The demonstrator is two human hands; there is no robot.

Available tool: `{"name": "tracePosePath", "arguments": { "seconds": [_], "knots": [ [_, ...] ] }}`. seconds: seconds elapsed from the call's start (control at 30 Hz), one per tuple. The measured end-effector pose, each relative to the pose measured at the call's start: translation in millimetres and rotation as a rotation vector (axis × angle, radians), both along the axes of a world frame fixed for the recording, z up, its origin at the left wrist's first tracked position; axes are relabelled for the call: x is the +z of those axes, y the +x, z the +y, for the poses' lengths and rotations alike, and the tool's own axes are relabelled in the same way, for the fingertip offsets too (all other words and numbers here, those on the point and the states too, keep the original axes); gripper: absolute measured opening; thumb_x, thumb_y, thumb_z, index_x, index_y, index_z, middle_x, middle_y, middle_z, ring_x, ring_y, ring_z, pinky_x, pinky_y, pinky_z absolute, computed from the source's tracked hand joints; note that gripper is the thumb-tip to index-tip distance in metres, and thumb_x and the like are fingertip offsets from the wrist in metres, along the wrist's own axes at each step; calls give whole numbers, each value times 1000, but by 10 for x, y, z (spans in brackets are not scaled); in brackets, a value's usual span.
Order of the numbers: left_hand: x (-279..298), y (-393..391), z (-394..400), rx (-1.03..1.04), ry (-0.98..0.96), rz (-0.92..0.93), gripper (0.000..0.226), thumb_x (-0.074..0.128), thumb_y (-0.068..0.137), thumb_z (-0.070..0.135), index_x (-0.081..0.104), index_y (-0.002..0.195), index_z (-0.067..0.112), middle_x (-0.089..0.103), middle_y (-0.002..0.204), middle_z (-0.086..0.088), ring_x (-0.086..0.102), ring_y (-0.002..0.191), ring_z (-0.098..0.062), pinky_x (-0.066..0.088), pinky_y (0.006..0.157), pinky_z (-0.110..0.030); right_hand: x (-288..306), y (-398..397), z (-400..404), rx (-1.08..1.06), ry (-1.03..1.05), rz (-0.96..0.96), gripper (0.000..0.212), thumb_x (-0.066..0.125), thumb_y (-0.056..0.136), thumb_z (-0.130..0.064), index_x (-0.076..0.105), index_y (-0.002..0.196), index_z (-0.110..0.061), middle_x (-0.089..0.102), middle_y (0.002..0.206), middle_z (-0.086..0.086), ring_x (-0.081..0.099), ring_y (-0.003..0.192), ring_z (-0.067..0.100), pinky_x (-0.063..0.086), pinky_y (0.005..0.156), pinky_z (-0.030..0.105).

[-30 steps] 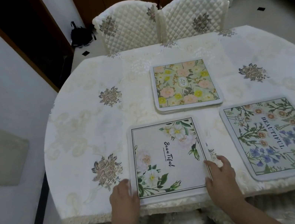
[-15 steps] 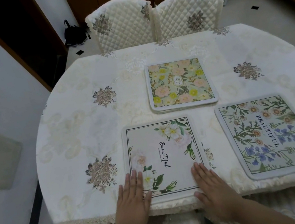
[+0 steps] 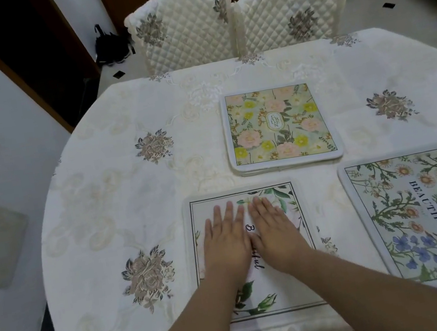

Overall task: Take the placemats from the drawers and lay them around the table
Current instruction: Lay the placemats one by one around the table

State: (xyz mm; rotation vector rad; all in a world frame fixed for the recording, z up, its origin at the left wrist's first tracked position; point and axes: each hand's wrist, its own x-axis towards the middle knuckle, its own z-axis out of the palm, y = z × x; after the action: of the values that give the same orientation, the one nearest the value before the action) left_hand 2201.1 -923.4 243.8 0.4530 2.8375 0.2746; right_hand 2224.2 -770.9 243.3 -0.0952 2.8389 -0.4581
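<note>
A white placemat with white flowers and script lettering (image 3: 299, 293) lies flat at the table's near edge. My left hand (image 3: 226, 243) and my right hand (image 3: 276, 235) rest side by side, palms down and fingers spread, on its middle. A blue-flowered "BEAUTIFUL" placemat (image 3: 433, 213) lies to its right. Further back sits a small stack of placemats topped by a yellow and pink floral one (image 3: 278, 126).
The table (image 3: 120, 210) is round, with a cream embroidered cloth and a lace hem at the near edge. Two quilted chairs (image 3: 188, 28) stand pushed in at the far side. A white wall runs along the left, with a dark doorway behind it.
Both hands left the near corners of the white placemat and slid forward over it to its middle, now flat and close together. The placemat lies as before.
</note>
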Motion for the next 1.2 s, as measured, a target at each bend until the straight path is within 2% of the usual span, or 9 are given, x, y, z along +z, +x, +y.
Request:
{"name": "tracePosePath", "arguments": {
  "seconds": [0.1,0.33,0.47,0.63,0.77,0.9,1.0,1.03,1.2],
  "knots": [
    [-3,-217,-97,8,-4,53,59,11,105,51,-5,160,39,-15,168,10,-22,153,-15,-5,125,-46,-80,-170,76,-18,41,77,64,13,103,-51,-5,159,-25,-14,165,-8,-21,150,8,-7,123,35],
    [-157,-162,-577,299,45,80,71,14,103,52,-6,162,16,-6,170,-1,-12,156,-15,3,127,-42,-163,-140,469,-337,77,123,69,18,102,-52,-1,160,-20,-6,167,-4,-10,153,8,3,125,34],
    [-106,20,-679,268,48,89,69,16,105,45,-7,161,14,-10,170,-4,-18,155,-16,3,128,-44,-195,9,451,-461,117,118,72,14,102,-51,-3,159,-12,-4,168,5,-9,153,13,2,125,35],
    [-120,195,-746,-68,34,114,64,23,105,41,3,162,18,-1,170,1,-11,156,-16,11,126,-44,-150,339,210,-313,151,136,71,13,101,-48,-1,159,-8,-6,168,8,-13,153,15,5,125,39],
    [-147,410,-806,-36,46,51,68,23,105,46,2,162,15,-4,170,-4,-9,157,-19,6,125,-42,-112,612,19,-264,131,52,78,24,100,-53,1,158,-7,-5,167,11,-8,154,20,9,124,43],
    [129,331,-725,55,-29,-140,74,10,101,56,-10,160,16,-20,167,-7,-17,155,-20,1,126,-39,89,422,130,-207,111,-180,91,15,95,-70,-18,155,-10,-26,162,12,-26,150,23,-4,124,39],
    [758,35,-623,236,-59,-343,63,23,97,51,41,149,19,40,157,-13,40,142,-28,36,115,-45,629,131,276,-190,48,-417,94,32,92,-70,6,159,-9,-3,167,12,9,154,27,18,123,42],
    [935,6,-625,239,-66,-349,57,31,96,48,47,143,20,49,150,-9,45,137,-28,38,113,-46,833,102,271,-206,24,-411,89,36,92,-69,16,158,-13,8,167,11,20,151,27,26,119,43],
    [1636,401,-680,224,101,-263,58,46,98,41,36,154,33,35,161,8,38,144,-16,32,118,-36,1819,311,-78,-147,-119,-9,55,42,98,-56,40,148,-34,41,155,-8,44,136,16,39,106,34]
  ]
}}
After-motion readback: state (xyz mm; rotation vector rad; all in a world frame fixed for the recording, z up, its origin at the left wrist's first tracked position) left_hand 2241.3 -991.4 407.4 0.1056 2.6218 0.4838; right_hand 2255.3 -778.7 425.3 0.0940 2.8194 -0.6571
